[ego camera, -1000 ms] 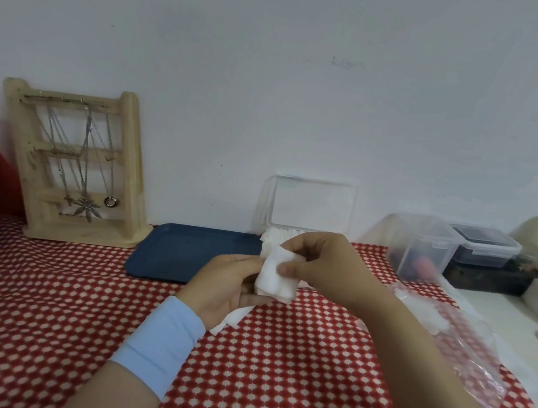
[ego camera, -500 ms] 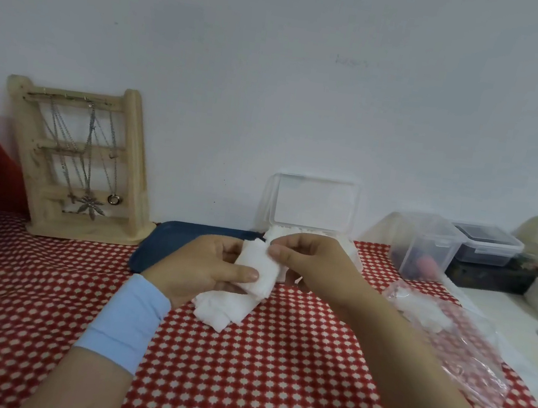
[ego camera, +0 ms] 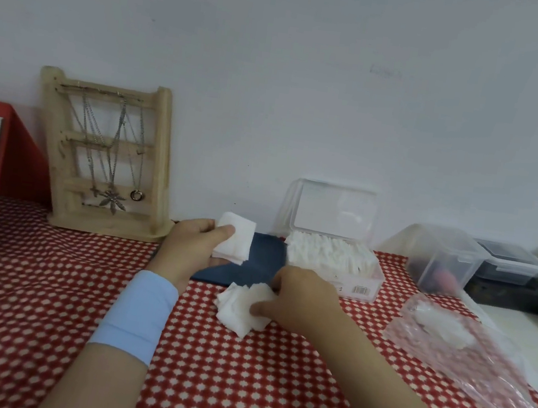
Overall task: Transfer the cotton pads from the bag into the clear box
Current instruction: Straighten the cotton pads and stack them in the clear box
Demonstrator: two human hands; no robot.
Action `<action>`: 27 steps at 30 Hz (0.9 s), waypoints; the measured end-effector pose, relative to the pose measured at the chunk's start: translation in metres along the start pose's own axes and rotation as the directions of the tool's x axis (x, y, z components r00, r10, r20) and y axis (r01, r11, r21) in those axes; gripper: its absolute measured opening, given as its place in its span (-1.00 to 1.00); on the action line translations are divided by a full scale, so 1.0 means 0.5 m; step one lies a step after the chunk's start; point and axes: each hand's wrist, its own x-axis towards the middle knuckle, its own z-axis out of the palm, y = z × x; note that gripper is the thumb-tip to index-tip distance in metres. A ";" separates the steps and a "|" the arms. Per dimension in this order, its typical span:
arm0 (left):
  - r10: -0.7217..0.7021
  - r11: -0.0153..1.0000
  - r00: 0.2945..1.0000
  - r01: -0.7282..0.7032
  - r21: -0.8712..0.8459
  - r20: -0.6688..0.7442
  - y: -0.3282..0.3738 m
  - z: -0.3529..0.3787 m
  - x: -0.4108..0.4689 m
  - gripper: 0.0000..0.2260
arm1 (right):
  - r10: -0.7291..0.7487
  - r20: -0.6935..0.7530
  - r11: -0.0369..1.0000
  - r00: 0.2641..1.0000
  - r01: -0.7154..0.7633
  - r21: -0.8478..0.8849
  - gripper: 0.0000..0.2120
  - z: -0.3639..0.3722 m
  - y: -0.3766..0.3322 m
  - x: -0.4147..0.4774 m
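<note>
Left hand [ego camera: 195,249] grips a small stack of pads [ego camera: 234,241], thumb on top, fingers underneath. It's held up off the counter [ego camera: 38,309], over the left end of the blue tray [ego camera: 253,265].

Right hand [ego camera: 303,301] is down on the loose pads [ego camera: 240,309] lying on the checked cloth, just in front of the tray. Its fingers are curled over the pile's far edge and the thumb pinches the near side.

Clear box [ego camera: 358,284] sits just behind my right hand, lid [ego camera: 336,209] standing upright at the back against the wall. It's packed with pads on edge, up to the rim.

Bag [ego camera: 470,363] lies crumpled to the right, apart from both hands, with a few pads visible inside near the top end.

Wooden necklace rack [ego camera: 104,160] stands against the wall at left. Small lidded tubs [ego camera: 443,259] are beyond the bag.
</note>
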 end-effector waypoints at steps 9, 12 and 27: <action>-0.005 1.000 1.000 0.005 0.020 0.015 -0.008 0.007 0.000 -0.95 | 0.043 0.106 0.894 0.993 -0.086 0.440 -0.82 -0.001 0.022 -0.001; -0.019 1.000 1.000 0.018 0.006 0.020 -0.010 0.019 -0.003 -0.91 | 0.049 0.068 0.779 0.996 -0.081 0.621 -0.86 -0.022 0.047 -0.004; -0.116 0.987 0.971 0.136 -0.086 0.209 -0.026 0.110 -0.039 -0.80 | 0.014 -0.141 0.636 0.990 0.100 0.765 -0.85 -0.123 0.088 -0.027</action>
